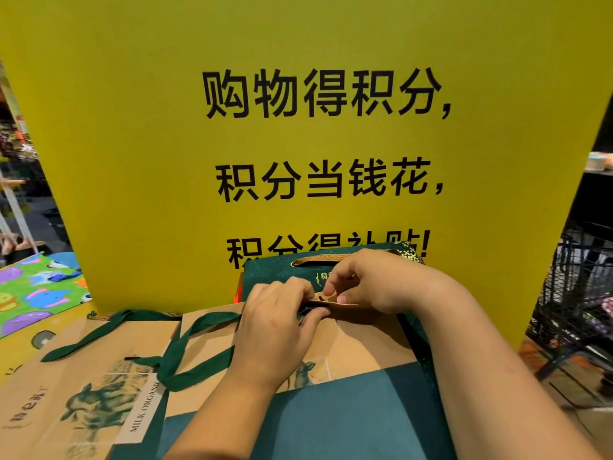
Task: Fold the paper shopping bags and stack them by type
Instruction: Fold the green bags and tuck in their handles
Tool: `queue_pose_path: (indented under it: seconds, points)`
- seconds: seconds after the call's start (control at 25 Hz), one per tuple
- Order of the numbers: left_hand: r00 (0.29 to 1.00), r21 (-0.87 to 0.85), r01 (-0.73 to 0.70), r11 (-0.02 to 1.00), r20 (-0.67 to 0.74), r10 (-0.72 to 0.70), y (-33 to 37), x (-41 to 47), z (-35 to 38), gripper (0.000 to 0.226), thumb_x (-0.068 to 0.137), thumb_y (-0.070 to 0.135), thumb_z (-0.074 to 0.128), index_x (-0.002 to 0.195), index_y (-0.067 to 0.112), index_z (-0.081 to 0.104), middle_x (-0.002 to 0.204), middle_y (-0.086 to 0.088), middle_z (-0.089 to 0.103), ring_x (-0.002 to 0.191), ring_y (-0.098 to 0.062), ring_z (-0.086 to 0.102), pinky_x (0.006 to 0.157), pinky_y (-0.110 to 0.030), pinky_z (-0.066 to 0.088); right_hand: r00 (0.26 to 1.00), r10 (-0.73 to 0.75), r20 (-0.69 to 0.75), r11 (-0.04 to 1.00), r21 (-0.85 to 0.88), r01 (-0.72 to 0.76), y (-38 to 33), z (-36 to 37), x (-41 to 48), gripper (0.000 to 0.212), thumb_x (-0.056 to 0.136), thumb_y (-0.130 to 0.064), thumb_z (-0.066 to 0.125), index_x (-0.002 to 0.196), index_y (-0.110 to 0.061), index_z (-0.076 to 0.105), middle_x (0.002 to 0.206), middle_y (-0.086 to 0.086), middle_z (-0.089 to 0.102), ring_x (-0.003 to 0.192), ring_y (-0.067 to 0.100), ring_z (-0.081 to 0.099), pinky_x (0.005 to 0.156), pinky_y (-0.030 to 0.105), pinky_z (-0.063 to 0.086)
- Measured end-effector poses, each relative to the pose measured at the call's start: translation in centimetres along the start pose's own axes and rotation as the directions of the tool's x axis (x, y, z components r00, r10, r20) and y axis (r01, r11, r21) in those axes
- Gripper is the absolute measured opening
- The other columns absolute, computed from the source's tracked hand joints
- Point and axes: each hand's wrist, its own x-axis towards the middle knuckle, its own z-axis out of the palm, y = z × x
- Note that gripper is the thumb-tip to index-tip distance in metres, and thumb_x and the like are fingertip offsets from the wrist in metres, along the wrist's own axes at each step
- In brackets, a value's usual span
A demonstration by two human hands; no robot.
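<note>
Head view: both hands meet at the top edge of a brown paper bag (358,343) that lies flat on the bench (16,353), its mouth pointing away from the person. The left hand (275,327) has its fingers curled and its thumb pressed against them, pinching the bag's upper rim near the middle. The right hand (381,283), just beside it and nearly touching, pinches the same rim between thumb and bent fingertips. The lower part of this bag is teal, with a small deer print where the brown meets the teal. Its green ribbon handle (185,353) trails out to the left and drapes over the edge of a second brown paper bag (83,376). That bag lies flat on the left, partly under the first, and carries a larger animal print and a strip reading MILK ORGANIC. Directly behind the hands a dark green bag (275,270) with a gold handle (318,259) stands upright against a large yellow sign (166,127) printed with black Chinese characters. The sign fills most of the background. At the far left lies a bright sheet with cartoon animals (39,293), and at the far right stands a dark wire cart (577,293), well apart from the bags.
</note>
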Motion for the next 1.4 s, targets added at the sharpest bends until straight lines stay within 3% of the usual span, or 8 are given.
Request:
queue_pose_path:
  seconds: [0.16,0.28,0.4,0.64,0.92,1.0,1.16,1.4]
  points:
    - [0.999,-0.033,-0.017,0.999,0.033,0.018,0.1,-0.1,0.1,0.032,0.077,0.027,0.083,0.089,0.023,0.054,0.077,0.009,0.056,0.072,-0.012,0.051,0.058,-0.031,0.047,0.996,-0.046,0.076,0.999,0.015,0.045,-0.4,0.5,0.4,0.036,0.101,-0.019,0.057,0.124,-0.044,0.064,0.114,-0.014,0.06,0.1,0.005,0.05,0.086,0.027,0.04]
    - [1.0,-0.03,-0.021,0.999,0.022,0.021,0.1,-0.1,0.0,0.036,0.077,0.025,0.083,0.083,0.022,0.048,0.073,0.011,0.048,0.067,-0.01,0.045,0.054,-0.026,0.039,0.999,-0.04,0.012,0.999,0.029,0.04,0.0,0.7,0.6,0.017,0.098,-0.035,0.06,0.105,-0.048,0.069,0.113,-0.017,0.065,0.103,0.007,0.056,0.097,0.041,0.047]
    - [1.0,-0.021,-0.027,0.999,0.015,0.027,0.2,-0.1,0.1,0.048,0.074,0.017,0.084,0.08,0.025,0.037,0.072,0.015,0.035,0.063,-0.009,0.037,0.05,-0.026,0.036,0.999,-0.012,-0.035,1.0,0.005,0.013,0.0,0.9,0.8,0.007,0.093,-0.047,0.064,0.096,-0.045,0.069,0.099,-0.021,0.064,0.1,0.008,0.054,0.102,0.052,0.04]
    - [0.997,0.013,-0.065,0.998,-0.038,0.066,-0.1,-0.3,0.1,0.041,0.075,0.023,0.084,0.08,0.023,0.043,0.071,0.01,0.044,0.063,-0.013,0.042,0.055,-0.027,0.038,0.994,-0.038,-0.1,0.996,-0.081,0.03,-0.9,1.1,0.7,0.016,0.096,-0.045,0.059,0.081,-0.039,0.06,0.1,-0.016,0.046,0.105,0.013,0.049,0.105,0.052,0.03]
    - [0.987,0.133,-0.144,0.98,-0.049,0.152,0.0,0.0,0.1,0.02,0.085,0.033,0.074,0.09,0.02,0.059,0.077,0.009,0.058,0.069,-0.013,0.052,0.071,-0.033,0.046,0.997,-0.03,-0.075,0.997,0.063,0.035,-0.5,1.2,1.0,0.015,0.101,-0.029,0.054,0.088,-0.029,0.06,0.115,0.0,0.041,0.102,0.017,0.051,0.098,0.041,0.044]
    - [0.987,0.173,-0.145,0.974,-0.045,0.155,0.0,0.0,0.1,0.02,0.087,0.036,0.073,0.094,0.02,0.063,0.079,0.01,0.061,0.072,-0.013,0.056,0.076,-0.034,0.045,0.986,0.007,-0.166,0.984,0.174,0.023,-0.2,0.8,1.0,0.016,0.103,-0.024,0.048,0.091,-0.023,0.059,0.115,0.0,0.041,0.096,0.012,0.051,0.094,0.033,0.044]
    - [0.988,0.215,-0.137,0.967,-0.038,0.149,0.0,0.0,0.3,0.025,0.088,0.041,0.071,0.101,0.021,0.067,0.086,0.01,0.067,0.079,-0.011,0.061,0.082,-0.033,0.043,0.832,0.251,-0.494,0.886,0.464,0.009,1.2,-0.7,0.6,0.013,0.104,-0.025,0.046,0.096,-0.02,0.055,0.108,-0.001,0.057,0.092,0.009,0.057,0.07,0.024,0.044]
    - [0.997,0.244,-0.075,0.967,0.011,0.074,0.1,0.1,0.1,0.025,0.087,0.048,0.066,0.101,0.028,0.068,0.086,0.015,0.069,0.08,-0.009,0.064,0.083,-0.036,0.041,0.58,0.508,-0.637,0.692,0.702,0.166,3.5,-3.1,-1.0,0.017,0.107,-0.02,0.038,0.097,-0.023,0.051,0.087,0.003,0.066,0.065,0.013,0.065,0.058,0.026,0.042]
